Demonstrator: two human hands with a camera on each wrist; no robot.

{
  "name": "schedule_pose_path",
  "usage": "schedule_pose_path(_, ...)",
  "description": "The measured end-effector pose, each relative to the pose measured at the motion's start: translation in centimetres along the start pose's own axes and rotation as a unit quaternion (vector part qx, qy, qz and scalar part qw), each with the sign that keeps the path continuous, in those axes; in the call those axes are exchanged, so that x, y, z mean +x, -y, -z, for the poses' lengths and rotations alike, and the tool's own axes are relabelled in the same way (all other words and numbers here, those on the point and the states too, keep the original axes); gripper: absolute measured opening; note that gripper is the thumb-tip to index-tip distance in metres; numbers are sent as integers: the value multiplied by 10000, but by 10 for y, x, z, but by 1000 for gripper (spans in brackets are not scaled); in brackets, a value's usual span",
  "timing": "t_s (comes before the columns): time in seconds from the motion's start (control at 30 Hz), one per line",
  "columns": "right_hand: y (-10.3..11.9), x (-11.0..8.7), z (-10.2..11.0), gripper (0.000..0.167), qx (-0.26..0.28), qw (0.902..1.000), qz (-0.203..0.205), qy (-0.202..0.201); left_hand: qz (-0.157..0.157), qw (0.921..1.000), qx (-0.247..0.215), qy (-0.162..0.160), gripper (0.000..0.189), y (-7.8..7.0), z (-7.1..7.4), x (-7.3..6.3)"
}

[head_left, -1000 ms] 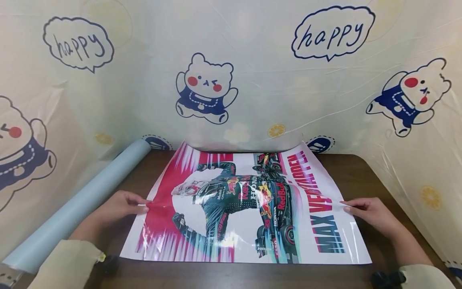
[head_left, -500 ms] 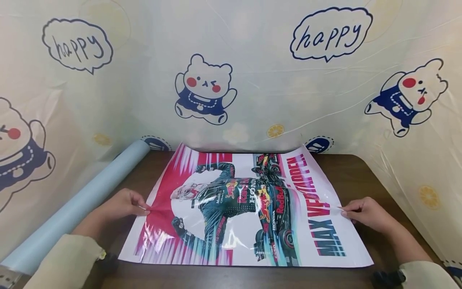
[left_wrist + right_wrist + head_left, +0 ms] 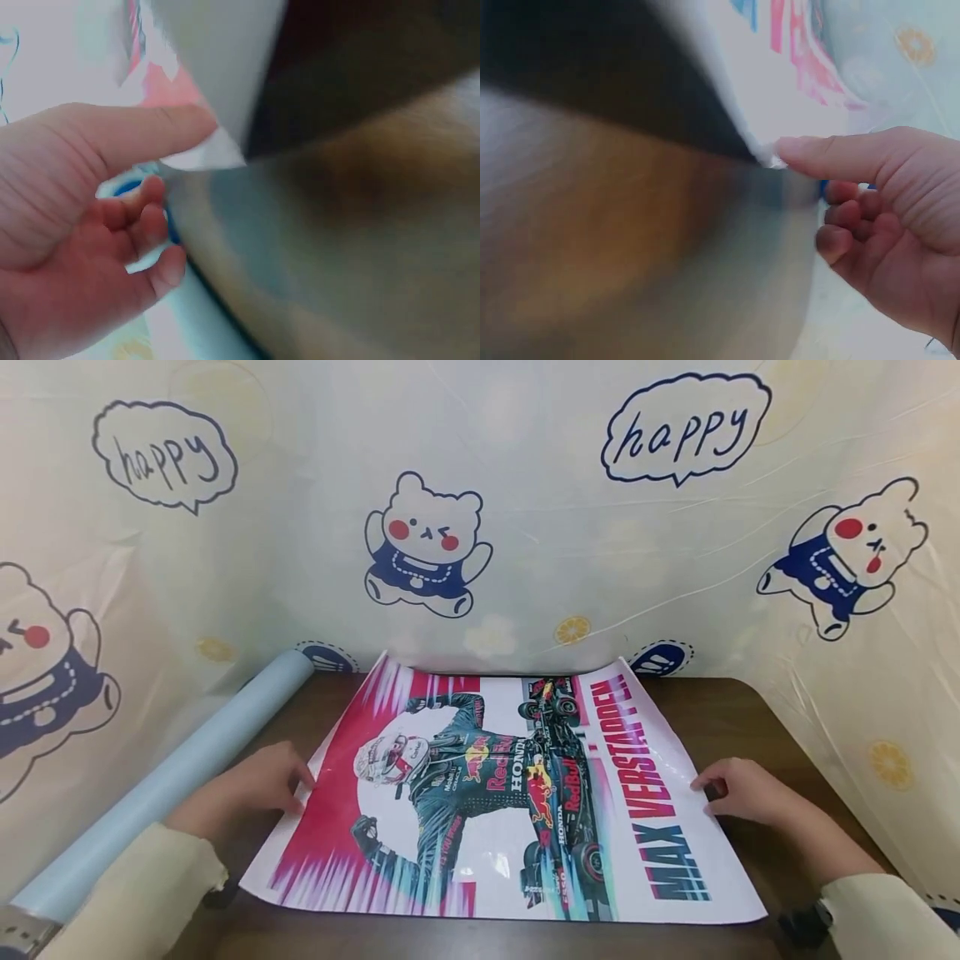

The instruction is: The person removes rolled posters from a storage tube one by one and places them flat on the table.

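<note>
A poster [image 3: 495, 860] with a printed racing driver, a car and large lettering lies sideways above the table, its far corners curling up. My left hand [image 3: 262, 781] pinches its left edge; in the left wrist view the thumb [image 3: 161, 131] lies on the printed face and the other fingers curl below. At the opposite edge, my right hand [image 3: 750, 789] pinches the sheet the same way, with its thumb [image 3: 832, 156] against the border in the right wrist view. Both index fingers are mostly hidden behind the paper or thumbs. The sheet bows slightly between the hands.
A long light-blue roll [image 3: 172, 768] lies along the table's left side, next to my left forearm. The brown wooden table [image 3: 720, 718] shows around the poster. A patterned cloth [image 3: 525, 510] with bears hangs behind and at both sides.
The pull creases at both gripped edges have smoothed out and the glare has lessened. My hands have come slightly closer together, and the poster's near edge has shifted a little toward me.
</note>
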State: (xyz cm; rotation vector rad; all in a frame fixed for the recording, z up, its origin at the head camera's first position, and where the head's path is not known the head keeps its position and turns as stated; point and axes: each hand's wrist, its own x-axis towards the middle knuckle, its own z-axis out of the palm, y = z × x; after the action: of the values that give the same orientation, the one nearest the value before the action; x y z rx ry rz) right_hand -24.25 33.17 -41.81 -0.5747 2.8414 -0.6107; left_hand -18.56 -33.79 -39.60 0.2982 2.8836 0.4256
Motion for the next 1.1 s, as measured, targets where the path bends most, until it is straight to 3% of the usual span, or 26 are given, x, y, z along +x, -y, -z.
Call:
schedule_pose_path(0.17, 24, 14, 15, 40, -268, 9977, -167, 600, 540, 9954, 394, 692, 44, -21, 12, 18)
schedule_pose_path(0.33, 43, 31, 28, 50, -241, 9926, -429, 1113, 1156, 9853, -173, 1248, 69, -35, 23, 28)
schedule_pose_path(0.47, 50, 41, 33, 66, -112, 9876, -710, 1398, 1559, 9620, -1072, 1969, 89, -41, 37, 32)
schedule_pose_path(0.57, 52, 45, 32, 74, 71, 9834, -889, 1583, 1592, 9374, -1680, 2604, 89, -43, 45, 35)
schedule_pose_path(0.63, 52, 47, 29, 76, 157, 9814, -961, 1656, 1540, 9261, -1857, 2901, 85, -43, 46, 36)
schedule_pose_path(0.73, 52, 49, 26, 74, 137, 9819, -1004, 1603, 1531, 9275, -1849, 2864, 84, -41, 46, 37)
schedule_pose_path(0.87, 52, 52, 23, 70, 165, 9851, -1053, 1351, 1799, 9345, -1918, 2398, 96, -40, 44, 42)
schedule_pose_path(1.03, 50, 58, 17, 74, 493, 9854, -1195, 1108, 2096, 9274, -2333, 2037, 116, -39, 37, 51)
schedule_pose_path(1.1, 49, 62, 13, 76, 578, 9860, -1242, 951, 2271, 9189, -2580, 1935, 122, -39, 34, 53)
